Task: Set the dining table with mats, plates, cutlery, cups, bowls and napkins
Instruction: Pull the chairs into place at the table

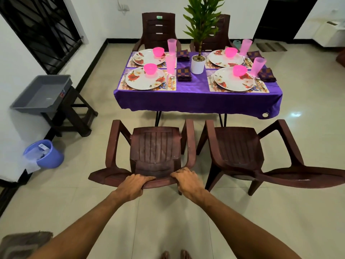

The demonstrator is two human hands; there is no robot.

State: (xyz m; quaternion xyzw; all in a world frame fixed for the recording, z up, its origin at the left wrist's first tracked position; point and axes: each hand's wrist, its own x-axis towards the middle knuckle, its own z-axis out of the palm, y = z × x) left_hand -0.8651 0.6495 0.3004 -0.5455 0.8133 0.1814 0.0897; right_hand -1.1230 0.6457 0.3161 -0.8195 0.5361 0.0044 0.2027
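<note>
Low in the frame's centre, your left hand (138, 182) and right hand (186, 179) each grip the top rail of a brown plastic armchair (153, 150). At upper centre the purple-clothed table (196, 98) appears fully set with mats, plates, bowls, cups and napkins. Push the chair straight in with even pressure, stopping short of the cloth's hanging edge.

This was a home dining room: a table (197, 101) under a purple cloth stood on a tiled floor (308, 101), brown plastic armchairs (155, 146) drawn up at its near and far edges, a potted plant (198, 62) at its centre.
</note>
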